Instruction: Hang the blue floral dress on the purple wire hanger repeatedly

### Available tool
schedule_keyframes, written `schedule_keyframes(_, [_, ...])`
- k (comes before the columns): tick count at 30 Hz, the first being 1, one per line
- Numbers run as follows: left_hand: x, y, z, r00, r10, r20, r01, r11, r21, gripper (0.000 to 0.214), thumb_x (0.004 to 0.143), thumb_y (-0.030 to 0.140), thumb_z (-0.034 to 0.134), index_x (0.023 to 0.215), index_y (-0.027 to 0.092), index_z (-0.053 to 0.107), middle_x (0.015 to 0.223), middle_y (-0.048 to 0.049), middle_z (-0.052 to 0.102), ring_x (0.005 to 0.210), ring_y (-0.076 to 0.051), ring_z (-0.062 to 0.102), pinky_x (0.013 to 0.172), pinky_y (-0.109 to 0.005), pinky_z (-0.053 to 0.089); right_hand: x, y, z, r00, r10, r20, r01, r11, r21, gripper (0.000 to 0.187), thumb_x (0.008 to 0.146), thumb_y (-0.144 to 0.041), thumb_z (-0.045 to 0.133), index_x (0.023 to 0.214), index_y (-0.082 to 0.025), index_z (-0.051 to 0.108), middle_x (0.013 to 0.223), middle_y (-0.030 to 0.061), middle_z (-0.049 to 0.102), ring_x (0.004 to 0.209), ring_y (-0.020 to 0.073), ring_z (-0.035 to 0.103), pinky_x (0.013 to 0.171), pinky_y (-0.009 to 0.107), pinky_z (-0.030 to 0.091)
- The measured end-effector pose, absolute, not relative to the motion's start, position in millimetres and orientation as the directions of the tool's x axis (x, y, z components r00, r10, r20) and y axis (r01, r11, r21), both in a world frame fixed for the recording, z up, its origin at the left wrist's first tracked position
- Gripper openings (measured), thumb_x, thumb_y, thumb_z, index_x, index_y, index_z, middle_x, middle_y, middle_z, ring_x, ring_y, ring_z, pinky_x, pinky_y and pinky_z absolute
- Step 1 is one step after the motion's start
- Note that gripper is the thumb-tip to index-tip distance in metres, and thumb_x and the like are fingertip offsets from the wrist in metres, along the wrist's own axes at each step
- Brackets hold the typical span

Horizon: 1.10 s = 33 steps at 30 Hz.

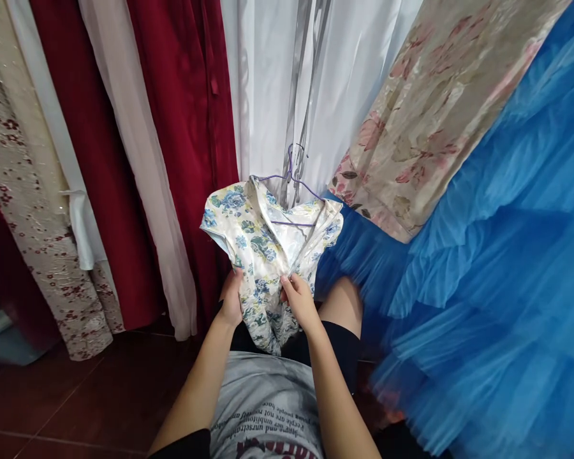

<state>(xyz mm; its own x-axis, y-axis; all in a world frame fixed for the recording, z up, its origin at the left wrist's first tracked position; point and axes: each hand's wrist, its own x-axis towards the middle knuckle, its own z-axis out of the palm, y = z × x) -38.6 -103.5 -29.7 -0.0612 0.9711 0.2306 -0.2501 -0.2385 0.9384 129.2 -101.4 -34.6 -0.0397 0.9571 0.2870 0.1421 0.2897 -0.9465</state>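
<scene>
A white short-sleeved garment with blue flowers [256, 239] lies over my lap, its front facing up and its neckline pointing away from me. Inside its shoulders sits a thin purple hanger [291, 177], whose hook stands out above the collar. My left hand [231, 296] grips the garment's side below the sleeve, with the fingers partly hidden behind the cloth. At the bottom of the V-neck, my right hand [297, 296] pinches the front edge between thumb and fingers. The lower end of the garment is bunched on my lap.
Long dark red drapes [186, 127] and a sheer pale pink cloth hang at the left. White fabric [263, 83] hangs straight ahead. To the right are a beige floral dress [411, 140] and a wide blue tulle skirt [497, 287]. Dark brown tiles [90, 408] cover the floor.
</scene>
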Motion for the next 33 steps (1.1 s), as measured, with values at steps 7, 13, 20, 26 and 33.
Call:
schedule_keyframes(7, [-51.3,-87.3,-45.9,-0.506,0.781,0.366,0.053,-0.396,0.917,0.044,0.08,0.038,0.068,0.122,0.027,0.057,0.129,-0.0105,0.066,0.123,-0.031,0.063,0.103,-0.047,0.052,140.8,-119.3,-39.4,0.001,0.965,0.263,-0.003,0.263,-0.965,0.043,0.091,-0.052,0.059,0.061,-0.021,0.055,0.054,-0.0007,0.055,0.052,0.0151,0.047,0.056,0.029,0.036])
schedule_keyframes(13, [-11.9,-113.4,-49.7,-0.073,0.775,0.628,0.386,-0.559,0.734,0.026,0.088,0.031,0.061,0.114,0.032,0.057,0.118,-0.0085,0.066,0.118,-0.029,0.062,0.103,-0.043,0.049,143.8,-130.9,-28.3,-0.016,0.972,0.236,0.002,0.236,-0.972,0.037,0.09,-0.046,0.06,0.066,-0.018,0.065,0.051,-0.0006,0.056,0.049,0.0138,0.046,0.053,0.028,0.034])
schedule_keyframes(20, [15.6,-119.6,-51.0,0.112,0.85,0.515,0.358,-0.518,0.777,0.003,0.092,0.029,0.054,0.09,0.028,0.053,0.084,-0.0034,0.067,0.082,-0.024,0.066,0.076,-0.037,0.05,147.9,-115.2,8.1,-0.217,0.97,0.107,-0.033,0.103,-0.994,0.036,0.084,-0.047,0.067,0.066,-0.016,0.07,0.043,-0.0023,0.052,0.039,0.009,0.038,0.043,0.024,0.025])
schedule_keyframes(26, [-9.4,-101.9,-50.1,0.278,0.863,0.423,0.363,-0.502,0.785,0.011,0.088,0.026,0.059,0.08,0.025,0.05,0.073,0.0002,0.06,0.073,-0.02,0.062,0.072,-0.032,0.048,149.2,-33.0,115.9,-0.147,0.978,0.146,-0.203,0.115,-0.972,0.018,0.079,-0.024,0.07,0.066,-0.012,0.066,0.045,-0.0051,0.046,0.036,0.0035,0.028,0.035,0.019,0.012])
schedule_keyframes(33, [-31.9,-65.1,-53.5,0.439,0.88,0.18,0.579,-0.43,0.693,0.012,0.078,0.02,0.067,0.071,0.02,0.057,0.062,0.0009,0.061,0.061,-0.017,0.061,0.061,-0.026,0.044,143.1,-2.7,175.1,-0.176,0.976,0.132,-0.288,0.077,-0.955,0.014,0.085,-0.014,0.059,0.071,-0.015,0.06,0.048,-0.0063,0.044,0.037,0.0036,0.027,0.035,0.016,0.016])
